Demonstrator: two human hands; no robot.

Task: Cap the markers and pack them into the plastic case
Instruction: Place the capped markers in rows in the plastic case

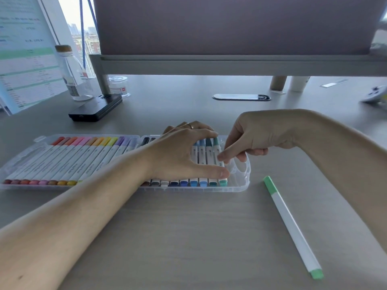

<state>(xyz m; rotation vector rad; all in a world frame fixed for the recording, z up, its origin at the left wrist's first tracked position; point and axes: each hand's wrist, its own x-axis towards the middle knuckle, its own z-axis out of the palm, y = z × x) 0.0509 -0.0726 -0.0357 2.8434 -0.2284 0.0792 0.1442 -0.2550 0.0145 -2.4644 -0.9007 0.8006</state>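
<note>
Your left hand [180, 155] lies flat, fingers straight, pressing the packed markers [83, 162] | your right hand [251, 139] curls fingertips onto the teal marker [216, 143] at the row's right end; pinch or touch, cannot tell | plastic case [245, 185] lies under both hands | capped green marker [291, 225] lies loose right of it.

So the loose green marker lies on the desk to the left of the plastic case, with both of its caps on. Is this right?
Not quite. The head view shows the green marker lying on the desk to the right of the plastic case, not to the left. The rest holds: it is outside the case, with both of its caps on.
</note>
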